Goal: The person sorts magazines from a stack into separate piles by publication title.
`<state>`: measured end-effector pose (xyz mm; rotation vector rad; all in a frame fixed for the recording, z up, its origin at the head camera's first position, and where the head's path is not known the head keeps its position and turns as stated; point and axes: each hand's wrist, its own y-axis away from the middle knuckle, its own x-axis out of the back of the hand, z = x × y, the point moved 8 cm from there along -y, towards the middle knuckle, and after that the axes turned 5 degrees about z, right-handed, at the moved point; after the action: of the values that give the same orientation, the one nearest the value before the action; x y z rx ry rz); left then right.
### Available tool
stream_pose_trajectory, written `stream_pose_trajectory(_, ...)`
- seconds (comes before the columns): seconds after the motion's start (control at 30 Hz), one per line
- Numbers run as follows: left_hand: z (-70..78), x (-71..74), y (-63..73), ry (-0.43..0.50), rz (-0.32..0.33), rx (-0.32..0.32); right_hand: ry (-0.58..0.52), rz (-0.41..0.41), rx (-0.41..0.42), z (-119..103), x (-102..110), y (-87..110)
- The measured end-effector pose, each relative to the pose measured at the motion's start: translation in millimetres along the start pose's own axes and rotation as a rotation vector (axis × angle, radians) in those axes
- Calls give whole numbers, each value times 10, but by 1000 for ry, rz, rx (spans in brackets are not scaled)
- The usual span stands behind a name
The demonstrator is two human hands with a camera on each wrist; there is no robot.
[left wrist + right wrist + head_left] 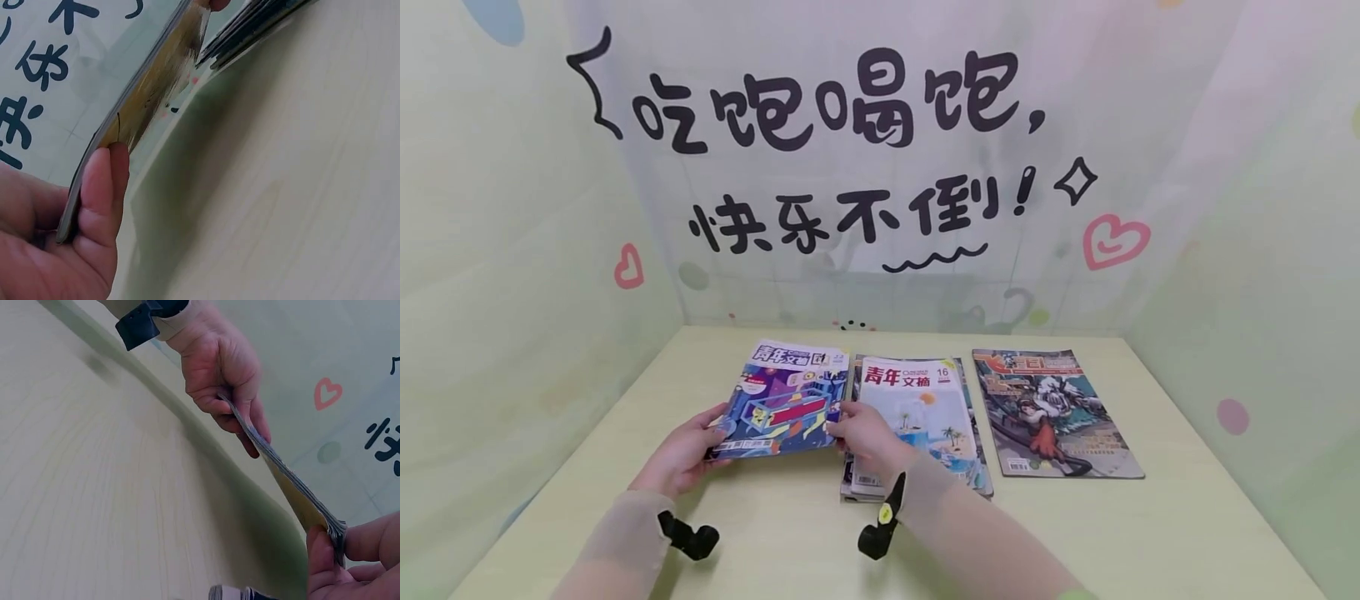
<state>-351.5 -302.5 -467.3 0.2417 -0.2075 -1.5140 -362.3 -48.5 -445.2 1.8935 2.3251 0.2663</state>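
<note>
A magazine with a purple and blue cover is held up off the table, its far end tilted away. My left hand grips its near left corner, thumb on the cover and fingers underneath, as the left wrist view shows. At the near right corner my right hand pinches it between thumb and fingers. Beneath my right wrist lies a stack of magazines, topped by one with a white and light-blue beach cover. In the right wrist view the held magazine appears edge-on, between both hands.
On the right of the pale wooden table lies a dark magazine with a fantasy figure on its cover. Printed cloth walls with black lettering enclose the table at the back and both sides.
</note>
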Motion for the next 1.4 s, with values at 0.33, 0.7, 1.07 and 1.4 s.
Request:
stream_pose_trajectory(0.33,-138,310,-48,-38,18,39,53,59,-38,125,-297,-31)
stream_pose_trajectory(0.7,-107,528,-118,-321,130,37,110,47,-26,184,-515,-78)
stream_pose_trajectory(1.07,154,425,-86,-832,161,-52,222,49,-65,167,-439,-40)
stream_pose_trajectory(1.4,353,-462,93,-888,125,-207,304,-72,82,-80,30,162)
